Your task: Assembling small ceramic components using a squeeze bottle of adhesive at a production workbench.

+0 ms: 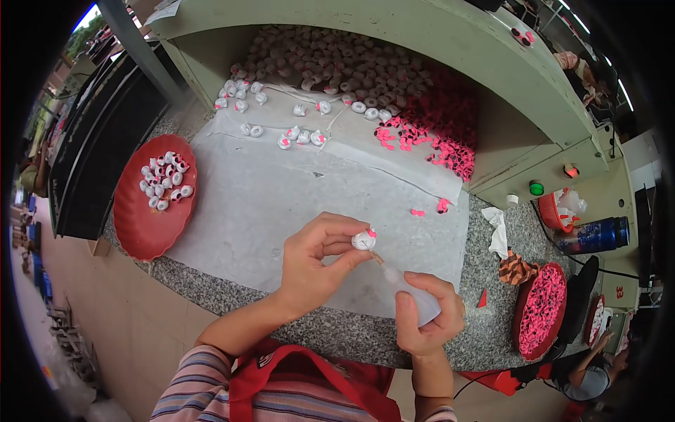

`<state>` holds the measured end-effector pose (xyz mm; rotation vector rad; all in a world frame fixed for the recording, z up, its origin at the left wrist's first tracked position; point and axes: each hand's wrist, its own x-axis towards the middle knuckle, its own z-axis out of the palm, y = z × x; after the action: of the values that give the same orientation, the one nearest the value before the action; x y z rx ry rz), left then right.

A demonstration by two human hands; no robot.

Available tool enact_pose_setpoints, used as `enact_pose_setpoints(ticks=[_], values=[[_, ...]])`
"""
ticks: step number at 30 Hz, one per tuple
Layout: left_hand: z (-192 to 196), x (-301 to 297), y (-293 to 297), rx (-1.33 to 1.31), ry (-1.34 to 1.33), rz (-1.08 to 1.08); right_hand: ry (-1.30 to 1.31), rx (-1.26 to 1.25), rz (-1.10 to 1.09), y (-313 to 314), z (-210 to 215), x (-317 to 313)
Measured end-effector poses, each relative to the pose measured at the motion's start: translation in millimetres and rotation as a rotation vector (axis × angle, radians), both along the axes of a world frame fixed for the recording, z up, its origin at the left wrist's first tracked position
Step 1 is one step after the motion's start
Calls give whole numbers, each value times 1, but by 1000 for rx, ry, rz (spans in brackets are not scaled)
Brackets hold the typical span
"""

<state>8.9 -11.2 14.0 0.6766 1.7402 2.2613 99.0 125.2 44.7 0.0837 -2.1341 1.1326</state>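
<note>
Between the thumb and fingertips of my left hand (313, 264) is a small white cat-head figurine (363, 240) with a pink bow on it. My right hand (430, 309) is wrapped round a translucent squeeze bottle (416, 295), tilted up to the left. Its thin brownish nozzle tip (377, 259) is at the lower edge of the figurine; I cannot tell whether they touch. Both hands are above a white sheet (253, 211) on the bench. A pair of loose pink bows (441, 205) lies on the sheet beyond my right hand.
A red dish (133, 218) with several white pieces stands at the left. Ahead, a green shelf (506, 151) shelters heaped white pieces (337, 63) and pink bows (453, 156). At the right are a dish of pink pieces (543, 309), a blue can (594, 235) and a red basket (552, 213).
</note>
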Motion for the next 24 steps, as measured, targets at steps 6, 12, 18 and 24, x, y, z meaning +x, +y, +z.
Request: enact_pose_setpoints(ticks=[6,12,18,24], values=[[-3,-1,-1,-79,118,74,-44,30,12,-1,7,2],[2,0,0,-58,-80,20,-45,36,-33,2,6,1],[2,-7,-3,21,-295,-101,-42,45,-40,2,6,2],[3,-9,-5,19,-351,-161,-46,39,-39,3,7,3]])
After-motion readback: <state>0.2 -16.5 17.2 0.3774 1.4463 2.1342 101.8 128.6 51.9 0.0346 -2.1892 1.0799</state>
